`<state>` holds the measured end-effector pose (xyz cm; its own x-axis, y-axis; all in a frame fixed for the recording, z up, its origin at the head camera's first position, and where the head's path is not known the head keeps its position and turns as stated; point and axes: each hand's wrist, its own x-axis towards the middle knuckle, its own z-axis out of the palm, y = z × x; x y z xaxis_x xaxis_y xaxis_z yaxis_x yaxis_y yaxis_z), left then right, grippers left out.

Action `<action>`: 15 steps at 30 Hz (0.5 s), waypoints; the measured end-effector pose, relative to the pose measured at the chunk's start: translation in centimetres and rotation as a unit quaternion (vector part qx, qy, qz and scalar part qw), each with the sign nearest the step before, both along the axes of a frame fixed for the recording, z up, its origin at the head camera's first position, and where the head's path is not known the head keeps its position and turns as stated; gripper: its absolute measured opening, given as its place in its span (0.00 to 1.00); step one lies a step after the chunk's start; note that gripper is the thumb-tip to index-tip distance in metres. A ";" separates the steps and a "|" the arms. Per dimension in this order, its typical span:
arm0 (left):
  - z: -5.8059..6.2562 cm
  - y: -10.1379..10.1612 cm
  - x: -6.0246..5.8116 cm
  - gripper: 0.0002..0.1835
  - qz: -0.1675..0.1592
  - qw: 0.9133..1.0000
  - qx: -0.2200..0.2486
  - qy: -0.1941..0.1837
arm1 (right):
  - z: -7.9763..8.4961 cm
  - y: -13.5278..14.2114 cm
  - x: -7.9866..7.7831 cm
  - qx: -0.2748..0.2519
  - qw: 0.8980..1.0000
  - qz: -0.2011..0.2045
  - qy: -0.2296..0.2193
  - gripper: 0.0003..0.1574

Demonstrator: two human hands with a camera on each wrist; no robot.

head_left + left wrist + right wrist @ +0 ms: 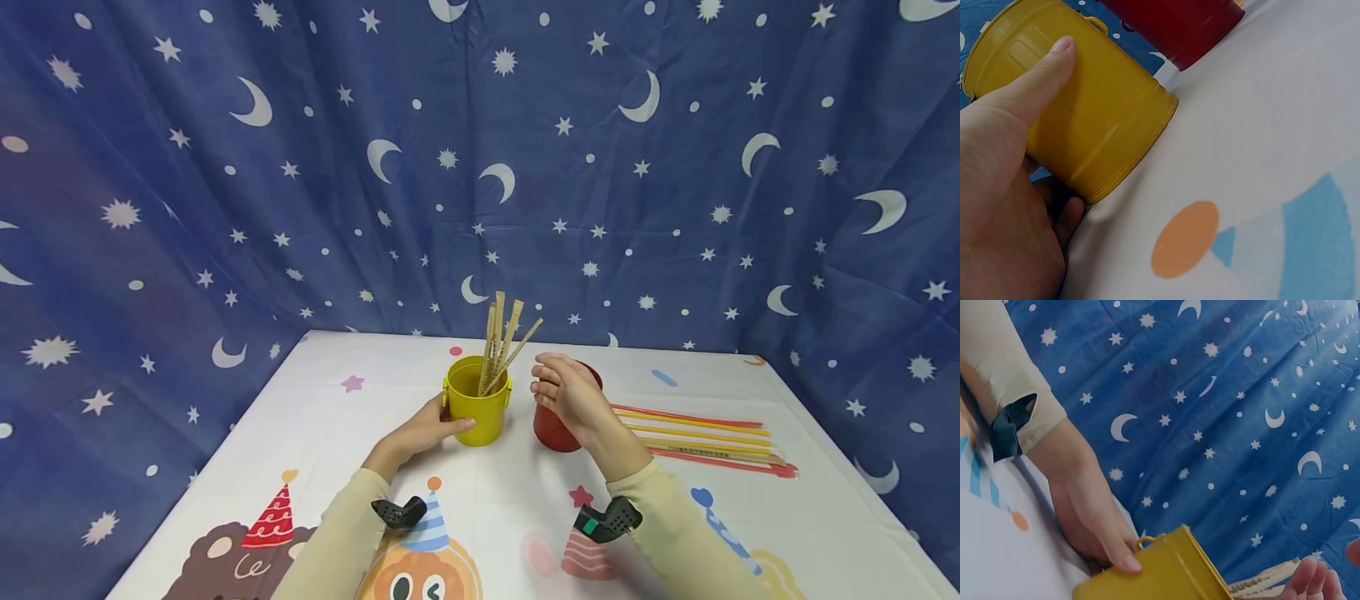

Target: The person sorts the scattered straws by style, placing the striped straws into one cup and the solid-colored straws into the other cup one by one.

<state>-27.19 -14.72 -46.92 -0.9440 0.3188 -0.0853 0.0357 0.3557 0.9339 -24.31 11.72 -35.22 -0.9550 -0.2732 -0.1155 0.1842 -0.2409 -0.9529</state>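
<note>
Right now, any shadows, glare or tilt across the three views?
Head: bright, no strong glare on the yellow bucket; left wrist: dimmer, tilted, soft shadow on the tablecloth beside the bucket's base; right wrist: dim and tilted, bucket cropped below.

No word, brand or number can be read. Small dark print runs along the sticks [498, 327] in the yellow bucket [477, 423], at the head view's centre, and along a pale stick [738, 456] at its right, all too small to make out.
</note>
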 end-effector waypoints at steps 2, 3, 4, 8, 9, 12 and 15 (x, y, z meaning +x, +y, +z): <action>0.1 0.1 0.1 0.46 0.004 1.000 -0.001 0.000 | 0.0 0.6 0.1 0.004 1.000 0.005 0.008 0.07; 0.1 0.1 0.1 0.46 0.005 1.000 0.000 0.000 | 0.0 0.9 0.1 0.006 1.000 0.007 0.011 0.07; 0.1 0.0 0.0 0.46 0.006 1.000 0.000 -0.002 | 0.0 1.2 0.1 0.008 1.000 0.008 0.013 0.07; 0.1 -0.1 -0.1 0.47 0.008 1.000 0.000 -0.007 | 0.0 2.1 0.1 0.020 1.000 0.007 0.020 0.08; 0.0 -0.1 -0.1 0.47 0.007 1.000 0.000 -0.008 | -0.1 2.4 0.1 0.023 0.999 0.007 0.021 0.09; 0.0 -0.1 -0.1 0.48 0.005 1.000 -0.001 -0.012 | -0.1 3.3 0.2 0.026 0.999 0.012 0.029 0.11; 0.0 -0.1 -0.1 0.50 0.002 1.000 0.001 -0.017 | -0.2 4.4 0.2 0.020 0.999 0.021 0.044 0.11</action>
